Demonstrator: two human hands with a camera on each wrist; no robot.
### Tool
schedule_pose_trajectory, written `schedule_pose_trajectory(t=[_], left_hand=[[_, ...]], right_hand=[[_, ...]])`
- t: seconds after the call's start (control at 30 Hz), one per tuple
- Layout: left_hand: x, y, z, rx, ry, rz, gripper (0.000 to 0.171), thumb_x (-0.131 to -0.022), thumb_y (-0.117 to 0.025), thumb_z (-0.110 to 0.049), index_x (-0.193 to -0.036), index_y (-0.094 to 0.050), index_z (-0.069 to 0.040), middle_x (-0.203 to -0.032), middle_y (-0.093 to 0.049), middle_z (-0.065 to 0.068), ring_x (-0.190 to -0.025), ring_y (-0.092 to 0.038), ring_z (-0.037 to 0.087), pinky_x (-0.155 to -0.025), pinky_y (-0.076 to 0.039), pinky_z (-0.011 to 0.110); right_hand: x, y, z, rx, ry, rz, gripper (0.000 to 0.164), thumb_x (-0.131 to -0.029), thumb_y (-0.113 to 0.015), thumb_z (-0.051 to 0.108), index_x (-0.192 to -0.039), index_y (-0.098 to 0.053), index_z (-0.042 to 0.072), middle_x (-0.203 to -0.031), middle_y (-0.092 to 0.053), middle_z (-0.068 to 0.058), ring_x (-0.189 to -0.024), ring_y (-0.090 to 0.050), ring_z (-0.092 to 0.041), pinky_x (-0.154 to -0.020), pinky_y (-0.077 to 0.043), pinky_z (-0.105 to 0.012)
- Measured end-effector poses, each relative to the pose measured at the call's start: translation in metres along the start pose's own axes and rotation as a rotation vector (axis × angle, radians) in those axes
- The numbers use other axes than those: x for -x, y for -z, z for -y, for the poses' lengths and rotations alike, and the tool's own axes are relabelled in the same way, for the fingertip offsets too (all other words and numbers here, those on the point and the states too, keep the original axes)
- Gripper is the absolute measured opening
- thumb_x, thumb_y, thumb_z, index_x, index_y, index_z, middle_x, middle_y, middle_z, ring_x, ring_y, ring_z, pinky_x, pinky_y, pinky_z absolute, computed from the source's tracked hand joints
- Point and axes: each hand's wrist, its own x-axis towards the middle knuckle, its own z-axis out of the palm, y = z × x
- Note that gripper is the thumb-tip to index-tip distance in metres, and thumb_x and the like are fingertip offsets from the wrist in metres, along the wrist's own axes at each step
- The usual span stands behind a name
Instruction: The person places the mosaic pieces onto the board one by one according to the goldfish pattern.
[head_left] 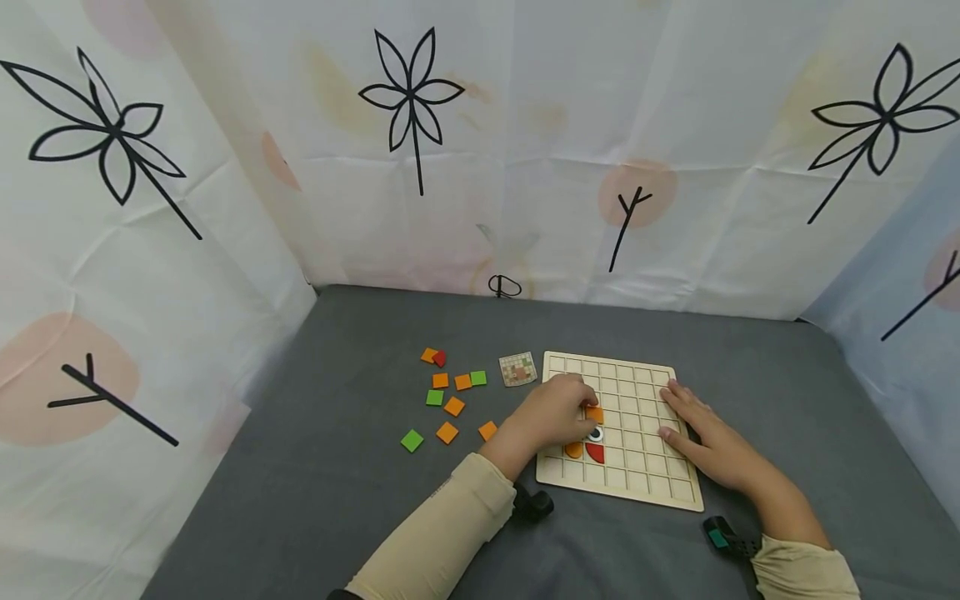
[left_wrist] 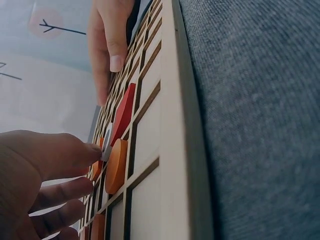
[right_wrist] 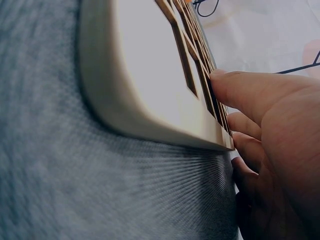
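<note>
My left hand (head_left: 553, 410) reaches over the left part of a pale wooden grid board (head_left: 637, 492), its thumb and index finger curled around an orange square tile (head_left: 595, 414) in the grid. Just below that tile sits a white round eye piece with a black centre (head_left: 596, 434). A red rounded piece (head_left: 595, 452) and an orange rounded piece (head_left: 573, 450) lie in the row beneath. Another orange piece (left_wrist: 98, 228) shows low in the left wrist view; my hand hides it from the head view. My right hand (head_left: 705, 437) rests along the board's right edge, fingers extended, thumb over the grid.
Loose orange tiles (head_left: 447, 432) and green tiles (head_left: 412, 441) lie scattered left of the board, with a red piece (head_left: 439, 358) among them. A small patterned card (head_left: 517, 369) lies by the board's upper left corner. Grey cloth (head_left: 315, 467) covers the table; printed curtains surround it.
</note>
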Motion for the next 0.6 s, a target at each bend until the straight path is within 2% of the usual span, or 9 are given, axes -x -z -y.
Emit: schedule_pose_trajectory(t=[0.23, 0.6], left_hand=[[0.0005, 0.0003, -0.0003, 0.01, -0.006, 0.0, 0.022, -0.099, -0.071, -0.015, -0.119, -0.081, -0.015, -0.109, -0.069, -0.001, -0.085, -0.057, 0.007, -0.07, -0.047, 0.016], [0.0016, 0.0035, -0.0046, -0.065, -0.032, -0.024, 0.015, -0.099, -0.073, -0.016, -0.109, -0.084, -0.017, -0.103, -0.07, -0.001, -0.083, -0.059, 0.008, -0.067, -0.046, 0.015]], right_hand=[[0.0013, -0.0004, -0.0002, -0.008, 0.006, -0.003, 0.075, -0.109, -0.061, 0.032, -0.168, -0.025, 0.003, -0.176, -0.013, -0.026, -0.161, -0.008, -0.055, -0.125, -0.006, -0.075], [0.0013, 0.0009, 0.0032, -0.008, -0.003, 0.0, 0.076, -0.109, -0.06, 0.033, -0.169, -0.024, 0.003, -0.177, -0.012, -0.024, -0.162, -0.008, -0.054, -0.126, -0.005, -0.073]])
